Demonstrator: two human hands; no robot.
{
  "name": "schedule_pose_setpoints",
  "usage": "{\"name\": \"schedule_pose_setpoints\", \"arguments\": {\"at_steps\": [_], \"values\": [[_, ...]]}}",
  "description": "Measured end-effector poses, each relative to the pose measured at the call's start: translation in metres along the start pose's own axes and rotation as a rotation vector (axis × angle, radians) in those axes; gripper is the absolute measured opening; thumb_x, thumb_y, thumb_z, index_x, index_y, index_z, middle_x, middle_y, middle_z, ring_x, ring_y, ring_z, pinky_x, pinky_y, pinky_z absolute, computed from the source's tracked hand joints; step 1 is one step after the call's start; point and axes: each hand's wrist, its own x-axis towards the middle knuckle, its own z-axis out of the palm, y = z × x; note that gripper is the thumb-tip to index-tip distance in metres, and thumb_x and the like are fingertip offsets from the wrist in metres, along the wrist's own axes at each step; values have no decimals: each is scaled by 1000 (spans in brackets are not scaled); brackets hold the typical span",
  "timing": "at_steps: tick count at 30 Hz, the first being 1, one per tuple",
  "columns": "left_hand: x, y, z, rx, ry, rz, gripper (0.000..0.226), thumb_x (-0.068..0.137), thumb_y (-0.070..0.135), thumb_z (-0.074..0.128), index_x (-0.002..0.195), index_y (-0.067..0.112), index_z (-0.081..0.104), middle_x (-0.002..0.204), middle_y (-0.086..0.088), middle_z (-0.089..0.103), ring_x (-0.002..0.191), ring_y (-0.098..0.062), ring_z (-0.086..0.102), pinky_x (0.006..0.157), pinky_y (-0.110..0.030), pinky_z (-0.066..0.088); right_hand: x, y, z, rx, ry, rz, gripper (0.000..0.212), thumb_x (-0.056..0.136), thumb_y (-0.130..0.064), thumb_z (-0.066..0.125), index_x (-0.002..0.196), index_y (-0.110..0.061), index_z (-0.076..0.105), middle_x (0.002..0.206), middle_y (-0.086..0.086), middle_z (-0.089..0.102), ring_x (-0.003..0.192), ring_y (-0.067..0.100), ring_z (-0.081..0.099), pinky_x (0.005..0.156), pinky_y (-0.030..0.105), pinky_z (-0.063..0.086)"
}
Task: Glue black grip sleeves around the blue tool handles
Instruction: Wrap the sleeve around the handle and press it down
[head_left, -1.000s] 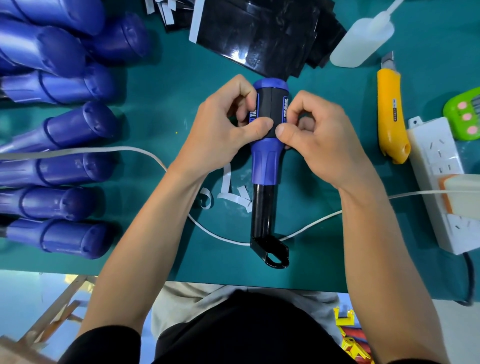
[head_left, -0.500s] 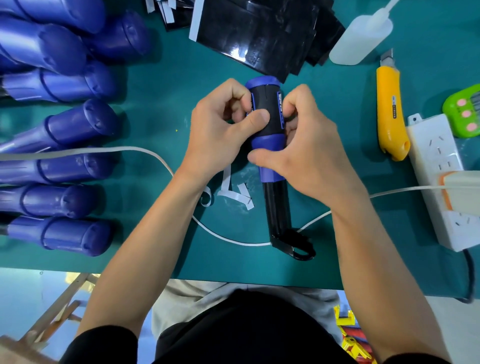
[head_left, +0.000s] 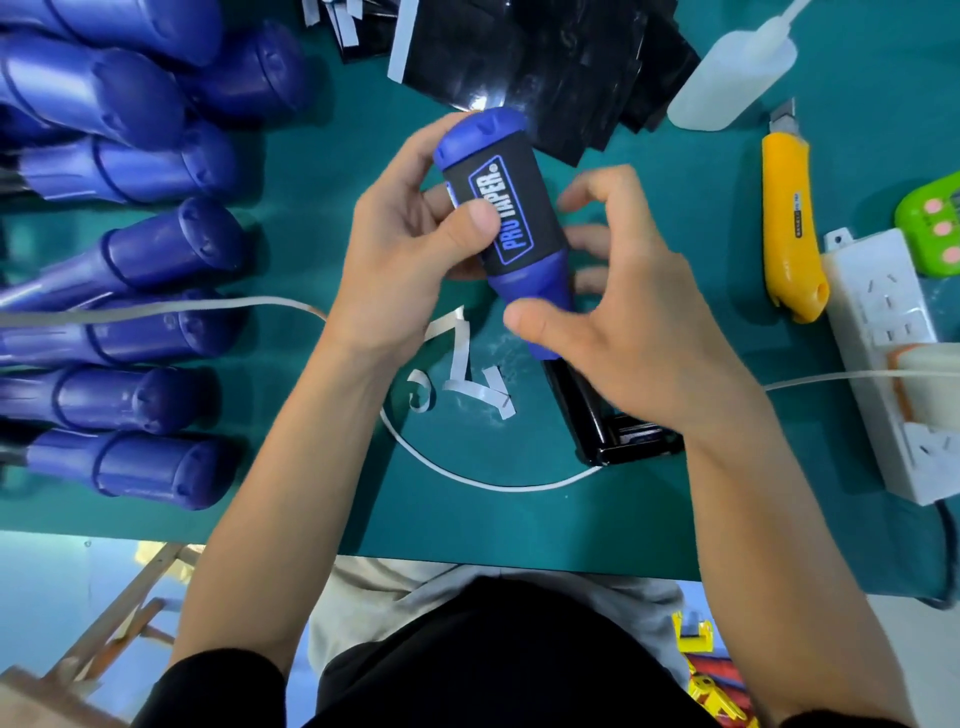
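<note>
I hold one blue tool handle (head_left: 480, 130) tilted above the green mat, its cap pointing up and left. A black grip sleeve (head_left: 540, 208) printed "PRO TAPER" wraps its middle, label facing me. My left hand (head_left: 400, 249) grips the handle from the left, thumb pressed on the sleeve's edge. My right hand (head_left: 649, 338) cups the lower part, thumb on the blue neck, fingers curled along the right side. The tool's black shaft (head_left: 587, 415) runs down under my right wrist. Loose black sleeves (head_left: 545, 67) lie piled at the top.
Several bare blue handles (head_left: 156, 249) lie in a row at left. A glue bottle (head_left: 727, 78), yellow utility knife (head_left: 787, 218), green timer (head_left: 935, 218) and white power strip (head_left: 883, 353) sit at right. White backing strips (head_left: 462, 364) and a white cable (head_left: 467, 478) lie below my hands.
The handle has turned so the printed label faces up and its top leans further left. My right hand slid down from the sleeve to the blue neck; its fingers loosened.
</note>
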Motion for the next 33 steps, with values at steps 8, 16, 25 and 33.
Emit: {"name": "schedule_pose_setpoints", "arguments": {"at_steps": [8, 16, 25, 33], "values": [[-11, 13, -7, -129, 36, 188, 51, 75, 2, 58, 124, 8, 46, 109, -12, 53, 89, -26, 42, 74, -29, 41, -16, -17, -5, -791, 143, -158, 36, 89, -19, 74, 104, -26, 42, 70, -9, 38, 62, 34, 42, 58, 37, 29], [-10, 7, -9, 601, 103, 249, 50, 72, 3, 67, 119, 18, 64, 120, -7, 62, 109, -14, 61, 94, -26, 45, 26, -17, -21, -1032, 163, -224, 37, 76, 4, 57, 104, -20, 50, 83, 2, 43, 79, 33, 41, 71, 40, 23], [-4, -2, -4, 736, 200, 184, 41, 74, 20, 76, 114, 28, 72, 115, 3, 60, 103, -2, 61, 92, -15, 45, 41, 14, -5, -916, 233, -266, 42, 77, -1, 46, 113, -15, 64, 106, 6, 56, 92, 34, 47, 76, 47, 35], [0, -7, -1, 709, 253, 167, 36, 72, 24, 74, 106, 36, 69, 108, 17, 59, 98, 0, 62, 87, -12, 44, 39, 27, 3, -846, 302, -333, 60, 82, 2, 55, 137, -19, 67, 106, 5, 65, 91, 35, 53, 75, 42, 31]]}}
